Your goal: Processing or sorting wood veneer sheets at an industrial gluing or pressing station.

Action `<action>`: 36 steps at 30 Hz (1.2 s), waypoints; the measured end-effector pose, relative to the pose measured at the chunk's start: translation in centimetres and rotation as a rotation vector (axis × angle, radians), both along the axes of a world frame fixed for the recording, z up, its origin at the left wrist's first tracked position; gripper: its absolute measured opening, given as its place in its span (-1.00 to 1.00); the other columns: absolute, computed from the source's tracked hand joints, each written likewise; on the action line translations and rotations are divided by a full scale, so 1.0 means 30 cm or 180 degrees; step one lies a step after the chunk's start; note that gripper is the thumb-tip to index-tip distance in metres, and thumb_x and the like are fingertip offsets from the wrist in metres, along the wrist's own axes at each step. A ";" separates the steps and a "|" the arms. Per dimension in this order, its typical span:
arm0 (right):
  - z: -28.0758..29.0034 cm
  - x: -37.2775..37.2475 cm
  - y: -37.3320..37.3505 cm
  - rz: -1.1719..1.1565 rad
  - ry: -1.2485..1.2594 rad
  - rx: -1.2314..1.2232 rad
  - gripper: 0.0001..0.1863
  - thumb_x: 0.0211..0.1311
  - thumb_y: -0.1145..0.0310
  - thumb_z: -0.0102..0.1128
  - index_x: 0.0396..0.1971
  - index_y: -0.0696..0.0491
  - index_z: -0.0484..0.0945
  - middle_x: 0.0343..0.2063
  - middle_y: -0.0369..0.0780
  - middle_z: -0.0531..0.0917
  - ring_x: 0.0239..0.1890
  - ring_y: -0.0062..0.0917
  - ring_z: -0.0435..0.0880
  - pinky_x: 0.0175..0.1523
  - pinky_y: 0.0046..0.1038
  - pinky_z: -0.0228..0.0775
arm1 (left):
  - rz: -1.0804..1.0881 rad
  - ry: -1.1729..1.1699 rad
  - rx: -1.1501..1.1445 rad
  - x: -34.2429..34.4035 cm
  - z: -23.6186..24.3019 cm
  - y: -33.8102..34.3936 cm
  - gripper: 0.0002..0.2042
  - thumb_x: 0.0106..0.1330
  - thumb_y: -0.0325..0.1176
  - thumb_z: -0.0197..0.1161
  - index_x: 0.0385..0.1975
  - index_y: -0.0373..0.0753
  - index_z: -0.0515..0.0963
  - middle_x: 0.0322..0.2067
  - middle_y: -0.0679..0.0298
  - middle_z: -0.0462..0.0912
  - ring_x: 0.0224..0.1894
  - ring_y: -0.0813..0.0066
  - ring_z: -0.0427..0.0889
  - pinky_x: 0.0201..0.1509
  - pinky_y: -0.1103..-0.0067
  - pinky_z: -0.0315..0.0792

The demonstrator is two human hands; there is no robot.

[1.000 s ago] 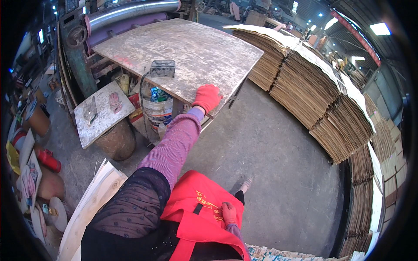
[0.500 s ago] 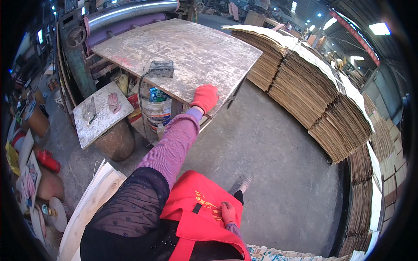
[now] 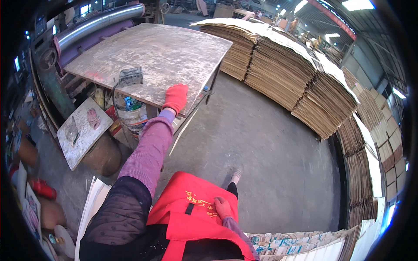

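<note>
Nothing has shifted: your gloved left hand (image 3: 175, 97) stays flat on the table's (image 3: 152, 52) front edge.
Your right hand (image 3: 222, 207) rests open against the red apron (image 3: 191, 213).

I see a bucket (image 3: 133, 114) with a colourful printed label under the worktable's near edge. At the lower right, a row of flat printed cartons (image 3: 300, 241) in blue, white and red lies stacked. Tall stacks of brown cardboard sheets (image 3: 305, 82) line the right side.
</note>
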State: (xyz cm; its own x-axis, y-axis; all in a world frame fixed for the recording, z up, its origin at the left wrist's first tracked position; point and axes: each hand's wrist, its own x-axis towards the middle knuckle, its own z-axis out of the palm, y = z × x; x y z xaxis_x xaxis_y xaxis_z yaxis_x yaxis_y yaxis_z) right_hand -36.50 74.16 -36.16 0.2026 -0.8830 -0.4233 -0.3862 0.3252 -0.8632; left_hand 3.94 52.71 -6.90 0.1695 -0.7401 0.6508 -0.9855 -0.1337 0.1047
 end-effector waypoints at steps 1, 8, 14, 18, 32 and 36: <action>0.001 0.000 -0.001 0.0031 0.0061 -0.0050 -0.68 0.21 0.22 -0.01 -0.22 0.15 0.54 -0.50 -0.18 0.68 -0.43 -0.52 0.65 -0.29 -0.52 0.42 | -0.0011 0.0019 -0.0023 -0.001 0.001 0.002 -0.95 0.05 -0.38 0.07 -0.54 -0.15 0.48 -0.47 0.14 0.54 -0.32 0.12 0.54 -0.25 0.30 0.39; -0.042 -0.009 -0.009 0.0150 0.0037 -0.0239 -0.69 0.22 0.25 0.02 -0.18 0.16 0.52 -0.49 -0.18 0.66 -0.56 -0.58 0.59 -0.43 -0.57 0.42 | -0.0093 0.0323 -0.0224 -0.009 0.008 0.013 -0.93 0.07 -0.35 0.10 -0.48 -0.12 0.51 -0.42 0.19 0.58 -0.29 0.16 0.55 -0.22 0.31 0.40; 0.011 0.006 -0.004 0.0065 0.0007 -0.0042 -0.70 0.22 0.26 0.03 -0.17 0.16 0.52 -0.49 -0.18 0.67 -0.56 -0.57 0.60 -0.43 -0.56 0.44 | 0.0034 0.0318 -0.0097 -0.016 0.017 0.016 -0.88 0.08 -0.26 0.17 -0.47 -0.13 0.51 -0.41 0.21 0.59 -0.29 0.18 0.56 -0.21 0.33 0.41; -0.005 0.004 -0.002 0.0001 -0.0077 0.0013 -0.70 0.22 0.27 0.03 -0.17 0.16 0.51 -0.48 -0.18 0.66 -0.53 -0.57 0.61 -0.41 -0.57 0.46 | 0.0128 0.0199 0.0049 -0.034 0.037 0.028 -0.75 0.13 -0.11 0.17 -0.50 -0.17 0.50 -0.44 0.17 0.58 -0.31 0.16 0.55 -0.23 0.32 0.40; 0.018 0.005 -0.002 0.0009 -0.0084 0.0107 -0.72 0.24 0.31 0.00 -0.17 0.17 0.50 -0.46 -0.16 0.65 -0.45 -0.54 0.64 -0.38 -0.56 0.49 | 0.0166 0.0116 0.0159 -0.042 0.045 0.032 -0.67 0.11 0.00 0.19 -0.51 -0.19 0.51 -0.41 0.16 0.56 -0.28 0.16 0.54 -0.20 0.31 0.39; 0.030 0.012 0.000 0.0032 -0.0102 0.0111 -0.72 0.24 0.32 0.00 -0.17 0.18 0.50 -0.46 -0.16 0.65 -0.44 -0.53 0.64 -0.37 -0.56 0.50 | 0.0130 0.0233 0.0060 -0.028 0.033 0.026 -0.74 0.09 -0.10 0.23 -0.48 -0.18 0.51 -0.40 0.18 0.56 -0.27 0.17 0.54 -0.19 0.31 0.40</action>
State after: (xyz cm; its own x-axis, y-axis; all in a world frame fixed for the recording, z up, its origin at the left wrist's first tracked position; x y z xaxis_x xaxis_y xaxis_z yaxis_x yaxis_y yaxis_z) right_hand -36.15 74.15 -35.28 0.2252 -0.8657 -0.4471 -0.3620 0.3517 -0.8633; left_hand 3.09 53.50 -5.92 0.2464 -0.7436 0.6215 -0.9690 -0.1763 0.1733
